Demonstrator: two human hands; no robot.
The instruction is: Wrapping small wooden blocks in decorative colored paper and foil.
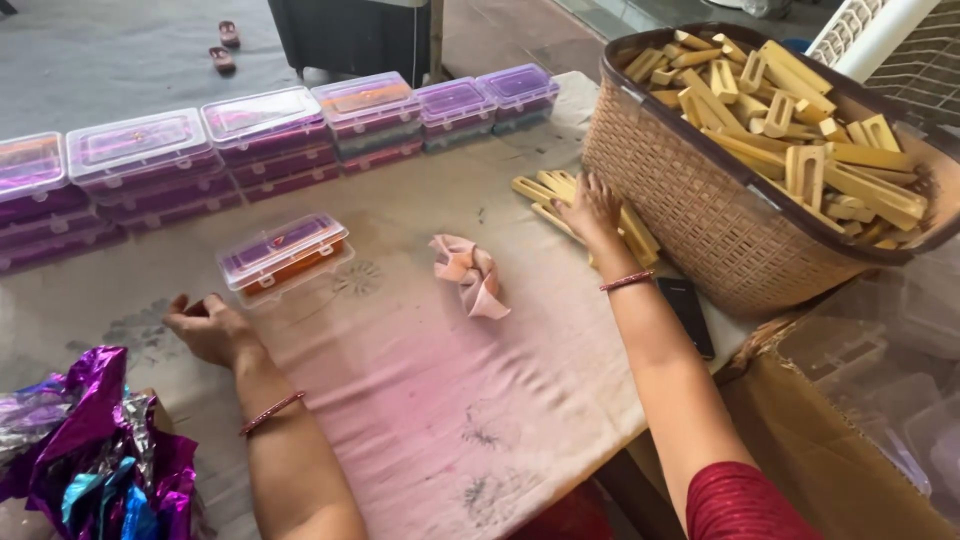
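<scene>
My right hand [590,208] reaches forward onto a small pile of yellow wooden pieces [545,190] lying on the table beside a large woven basket [690,200]; whether it grips one I cannot tell. The basket is heaped with the same yellow pieces [800,140]. My left hand [208,328] rests on the table, fingers loosely curled, just left of a clear lidded plastic box [285,255] with orange contents. A crumpled pink cloth [470,275] lies between my hands.
A long row of stacked clear boxes with purple and orange contents [270,130] lines the table's far side. Shiny purple foil [90,450] sits at the near left. A dark phone [688,315] lies by my right forearm. Cardboard and clear plastic [860,400] are at right.
</scene>
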